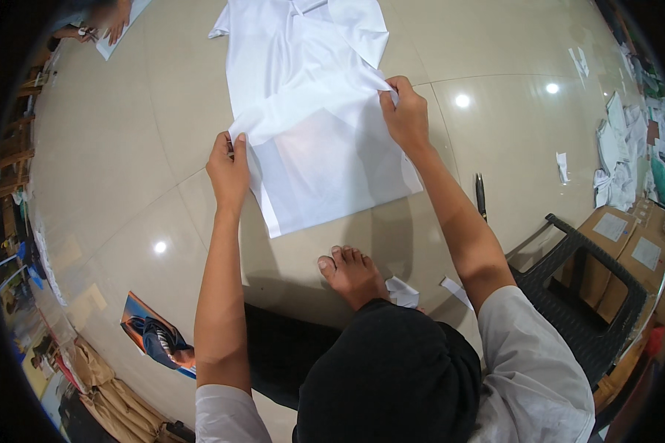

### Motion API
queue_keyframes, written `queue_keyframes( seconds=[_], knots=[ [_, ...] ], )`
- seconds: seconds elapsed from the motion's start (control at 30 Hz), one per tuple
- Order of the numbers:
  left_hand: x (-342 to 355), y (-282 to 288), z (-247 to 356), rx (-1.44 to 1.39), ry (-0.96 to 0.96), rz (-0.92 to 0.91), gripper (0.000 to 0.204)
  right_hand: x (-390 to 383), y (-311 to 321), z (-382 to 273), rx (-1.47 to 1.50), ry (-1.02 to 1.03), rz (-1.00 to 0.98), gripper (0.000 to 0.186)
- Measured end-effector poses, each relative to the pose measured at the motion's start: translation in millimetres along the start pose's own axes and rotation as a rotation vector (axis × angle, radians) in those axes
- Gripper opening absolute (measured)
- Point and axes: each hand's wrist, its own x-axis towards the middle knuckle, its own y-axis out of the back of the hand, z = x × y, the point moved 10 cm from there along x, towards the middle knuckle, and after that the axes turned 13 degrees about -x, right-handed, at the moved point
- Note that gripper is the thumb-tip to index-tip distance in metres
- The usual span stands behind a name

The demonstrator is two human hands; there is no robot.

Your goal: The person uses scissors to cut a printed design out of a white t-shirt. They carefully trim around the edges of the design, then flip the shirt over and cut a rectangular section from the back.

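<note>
White satiny garment is spread on tiled floor. Its left edge is pinched by left hand, its right by right hand; it lies between and beyond both.

The glossy white cloth lies before me on the floor, loosely rumpled toward its far end. I have it pinched at both side edges; its near end looks smooth and flat.
</note>
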Motion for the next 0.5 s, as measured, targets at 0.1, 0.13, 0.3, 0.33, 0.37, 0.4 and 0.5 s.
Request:
queue_keyframes(
  seconds=[0.1,0.13,0.3,0.33,0.37,0.4,0.5],
  knots=[
    [7,0,-9,0.101,0.049,-0.011,0.026,1,-3,1,-0.004,-0.013,-0.003,0.017],
    [7,0,-9,0.092,0.031,-0.013,0.026,1,-4,2,-0.012,-0.018,-0.005,0.017],
    [8,5,-15,0.107,0.077,0.022,0.026,5,-4,5,-0.063,0.007,0.041,0.019],
    [9,6,-13,0.108,0.060,0.028,0.026,6,-4,5,-0.068,0.012,0.053,0.019],
    [10,6,-11,0.108,0.042,0.034,0.026,7,-5,7,-0.081,-0.003,0.051,0.019],
    [10,6,-12,0.108,0.051,0.037,0.026,8,-5,5,-0.090,0.018,0.061,0.020],
    [9,10,-13,0.131,0.023,0.083,0.028,6,-4,5,-0.164,0.011,0.077,0.024]
  ],
)
